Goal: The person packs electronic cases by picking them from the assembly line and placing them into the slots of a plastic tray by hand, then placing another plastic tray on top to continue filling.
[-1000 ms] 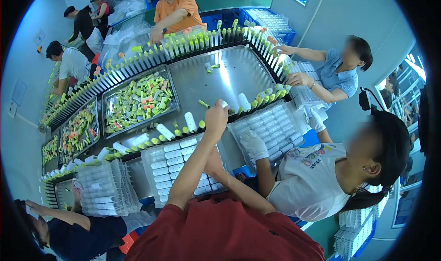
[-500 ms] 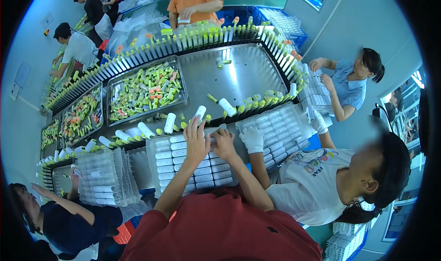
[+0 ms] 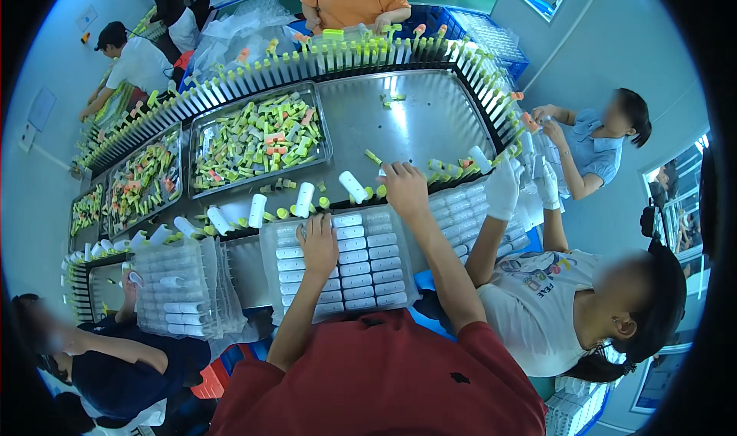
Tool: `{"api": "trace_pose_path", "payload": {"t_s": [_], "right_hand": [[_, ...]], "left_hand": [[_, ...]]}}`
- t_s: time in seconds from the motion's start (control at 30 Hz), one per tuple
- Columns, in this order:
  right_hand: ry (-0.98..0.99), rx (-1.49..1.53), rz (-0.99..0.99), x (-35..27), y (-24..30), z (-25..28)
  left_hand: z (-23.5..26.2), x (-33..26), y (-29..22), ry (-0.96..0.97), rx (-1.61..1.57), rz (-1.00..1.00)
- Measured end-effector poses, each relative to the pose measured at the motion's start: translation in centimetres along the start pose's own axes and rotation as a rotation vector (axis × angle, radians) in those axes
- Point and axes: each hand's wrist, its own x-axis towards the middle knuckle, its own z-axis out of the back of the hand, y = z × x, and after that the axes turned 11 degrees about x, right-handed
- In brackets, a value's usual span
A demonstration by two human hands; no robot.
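Note:
My right hand (image 3: 405, 187) reaches past the tray to the near rack. Its fingers are closed round a white oval casing (image 3: 381, 173), mostly covered by the hand. Over the upper part of a clear plastic blister tray (image 3: 269, 240) lies my left hand (image 3: 318, 244), its fingers stretched down onto the tray; whatever lies under the fingertips is hidden. Rows of white casings (image 3: 355, 269) fill much of this tray, while slots at its upper right hold none. More white casings, such as one (image 3: 352, 186) left of my right hand, lean on yellow-green pegs along the rack.
Steel trays (image 3: 326, 140) behind the rack hold heaps of yellow-green and orange pieces (image 3: 261, 140). A gloved co-worker (image 3: 530, 298) stands close on my right beside another blister tray (image 3: 457, 213). At left, a person in dark clothes (image 3: 115, 359) sits by stacked trays (image 3: 180, 282).
My right hand has left the tray and moved up and right to a casing on the rack. My left hand has drawn slightly back. The neighbour's gloved hands have lifted from their tray.

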Motion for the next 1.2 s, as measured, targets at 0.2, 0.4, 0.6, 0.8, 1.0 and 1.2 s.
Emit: {"api": "trace_pose_path", "payload": {"t_s": [0.2,0.4,0.6,0.8,1.0,1.2], "right_hand": [[0.0,-0.117,-0.392,-0.6,5.0,-4.3],[-0.027,0.256,-0.343,-0.9,8.2,-5.9],[-0.117,0.28,-0.259,-10.5,7.9,-3.4],[-0.19,0.251,-0.181,-14.1,7.8,-3.5],[-0.091,0.23,-0.282,-16.1,6.5,-4.0],[0.045,0.233,-0.305,-15.6,6.9,-3.0]], "left_hand": [[-0.4,0.9,1.9,-0.031,-0.18,0.092],[1.2,-1.0,1.4,-0.246,-0.286,0.036],[7.6,0.1,0.1,0.043,-0.746,0.13],[10.4,14.1,-3.4,-0.149,-0.344,-0.425],[5.2,12.5,-2.6,0.046,0.01,-0.399],[6.0,10.9,-0.1,-0.068,0.116,-0.311]]}}
